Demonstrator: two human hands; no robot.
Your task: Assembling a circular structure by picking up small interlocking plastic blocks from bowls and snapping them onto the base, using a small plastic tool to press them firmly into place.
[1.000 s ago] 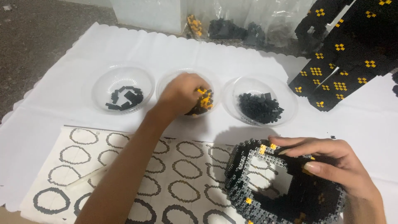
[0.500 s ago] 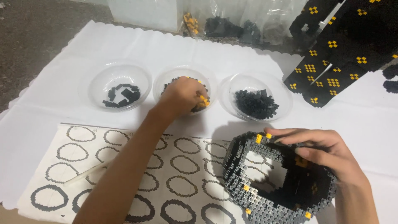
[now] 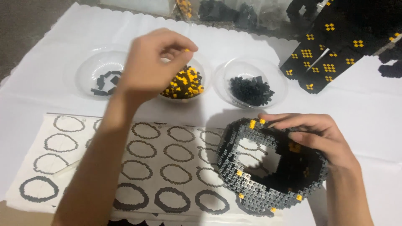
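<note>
Left hand pinches a tiny yellow brick above the bowls; right hand steadies the dark block ring.

The left hand (image 3: 153,62) is lifted, thumb and forefinger closed on a small yellow brick (image 3: 186,50), just above the middle bowl (image 3: 184,83) of yellow and black pieces. The block ring (image 3: 268,167) lies down and to the right of it, toward the person, its opening facing up. The right hand (image 3: 316,136) rests curled over the ring's far rim, fingers gripping, beside two yellow studs (image 3: 256,122). That rim is nearer the right hand. Bowls of black pieces flank the middle one (image 3: 102,79) (image 3: 250,88); a sheet of printed rings (image 3: 138,167) lies under the left forearm.
</note>
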